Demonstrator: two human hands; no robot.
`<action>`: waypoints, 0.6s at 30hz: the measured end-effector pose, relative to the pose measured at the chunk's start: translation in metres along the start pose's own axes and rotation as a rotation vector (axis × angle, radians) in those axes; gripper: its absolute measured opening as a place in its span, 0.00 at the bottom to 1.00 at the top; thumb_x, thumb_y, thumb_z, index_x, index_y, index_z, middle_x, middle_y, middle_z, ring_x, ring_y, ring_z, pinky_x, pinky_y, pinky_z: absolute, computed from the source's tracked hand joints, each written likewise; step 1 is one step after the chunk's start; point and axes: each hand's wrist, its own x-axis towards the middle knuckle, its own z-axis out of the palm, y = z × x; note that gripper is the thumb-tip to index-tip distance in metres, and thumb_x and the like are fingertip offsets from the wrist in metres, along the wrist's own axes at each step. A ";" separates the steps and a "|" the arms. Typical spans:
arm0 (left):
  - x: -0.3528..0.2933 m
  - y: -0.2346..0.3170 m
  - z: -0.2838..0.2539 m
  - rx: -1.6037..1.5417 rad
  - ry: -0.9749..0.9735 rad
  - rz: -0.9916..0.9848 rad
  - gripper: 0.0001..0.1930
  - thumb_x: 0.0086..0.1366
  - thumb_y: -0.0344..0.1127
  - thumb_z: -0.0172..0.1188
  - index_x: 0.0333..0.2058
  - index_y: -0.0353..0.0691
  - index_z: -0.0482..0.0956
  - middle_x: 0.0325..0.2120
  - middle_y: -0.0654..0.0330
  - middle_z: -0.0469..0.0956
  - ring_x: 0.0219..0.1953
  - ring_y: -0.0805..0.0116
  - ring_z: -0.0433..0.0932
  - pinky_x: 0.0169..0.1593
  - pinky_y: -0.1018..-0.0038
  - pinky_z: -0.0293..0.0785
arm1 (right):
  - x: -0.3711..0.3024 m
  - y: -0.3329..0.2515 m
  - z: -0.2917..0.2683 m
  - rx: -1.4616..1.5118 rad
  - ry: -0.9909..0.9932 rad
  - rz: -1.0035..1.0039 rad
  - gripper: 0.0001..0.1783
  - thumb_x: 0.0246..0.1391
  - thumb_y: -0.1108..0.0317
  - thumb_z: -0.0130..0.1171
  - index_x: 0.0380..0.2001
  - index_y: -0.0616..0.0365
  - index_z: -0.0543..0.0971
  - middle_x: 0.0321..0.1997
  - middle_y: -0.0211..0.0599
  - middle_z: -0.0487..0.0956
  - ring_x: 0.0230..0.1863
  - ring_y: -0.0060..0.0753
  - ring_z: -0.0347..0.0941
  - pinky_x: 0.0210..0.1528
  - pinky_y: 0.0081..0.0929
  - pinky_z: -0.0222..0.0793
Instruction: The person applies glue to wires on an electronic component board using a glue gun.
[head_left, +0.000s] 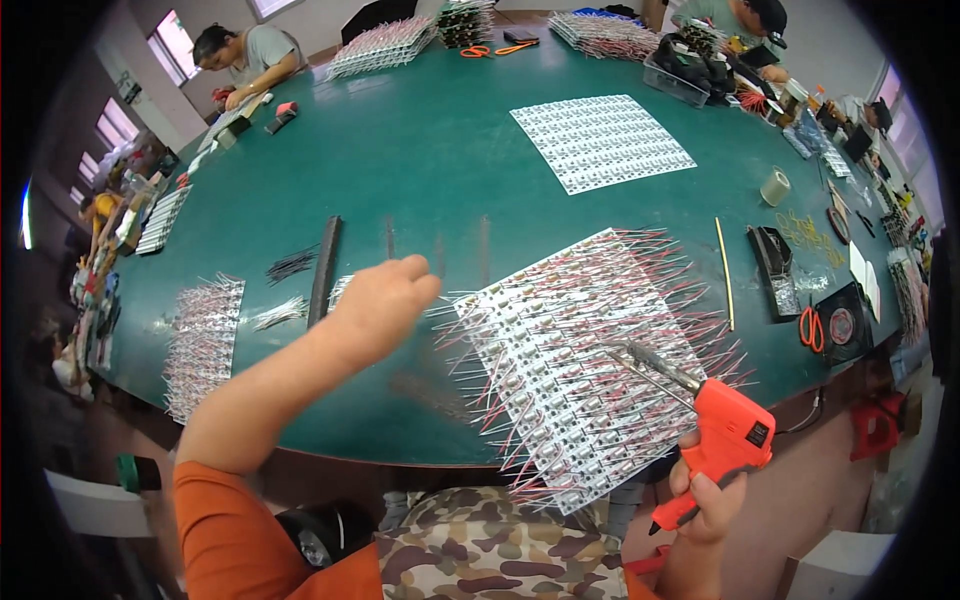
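Observation:
My right hand (715,503) grips a red soldering gun (735,424) by its handle. The gun's metal tip reaches over a white circuit board panel (535,400) bristling with red and white wires. The panel lies at a slant near the table's front edge. My left hand (388,302) is raised left of the panel with its fingers curled closed. Whatever those fingers hold is hidden. Beneath and beside my left forearm are a dark bar (325,265), a bunch of white wires (281,313) and a bunch of black wires (291,264).
A narrower wired panel (203,345) lies at the left. Farther back is a panel without wires (605,142). On the right are a yellow stick (724,275), a solder spool (775,187), a black holder (773,270) and orange scissors (811,330). Other people sit around the table.

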 end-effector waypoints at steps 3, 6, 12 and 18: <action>0.006 0.025 0.007 -0.131 0.069 0.016 0.07 0.54 0.27 0.57 0.33 0.41 0.78 0.31 0.55 0.74 0.35 0.50 0.79 0.36 0.58 0.76 | 0.003 0.000 0.003 -0.053 -0.037 -0.020 0.34 0.51 0.71 0.64 0.59 0.73 0.65 0.50 0.54 0.77 0.29 0.28 0.75 0.29 0.22 0.71; 0.010 0.043 0.019 -0.237 0.143 0.011 0.06 0.53 0.27 0.57 0.32 0.40 0.77 0.30 0.55 0.75 0.35 0.50 0.79 0.38 0.58 0.77 | 0.006 0.003 0.005 -0.058 -0.032 0.005 0.36 0.49 0.71 0.65 0.60 0.73 0.65 0.50 0.54 0.77 0.29 0.28 0.75 0.29 0.22 0.72; 0.006 0.050 0.042 -0.447 0.117 0.232 0.07 0.54 0.26 0.63 0.33 0.38 0.76 0.32 0.56 0.80 0.36 0.51 0.79 0.40 0.59 0.74 | 0.009 0.008 0.005 -0.053 -0.038 0.036 0.38 0.48 0.72 0.66 0.62 0.71 0.63 0.50 0.55 0.78 0.28 0.29 0.76 0.28 0.22 0.72; 0.008 0.050 0.029 -0.390 0.317 0.162 0.06 0.54 0.30 0.57 0.32 0.37 0.78 0.27 0.55 0.77 0.32 0.52 0.78 0.35 0.59 0.73 | 0.011 0.012 0.002 -0.051 -0.051 0.081 0.40 0.50 0.70 0.66 0.64 0.70 0.62 0.51 0.56 0.78 0.28 0.29 0.76 0.28 0.23 0.74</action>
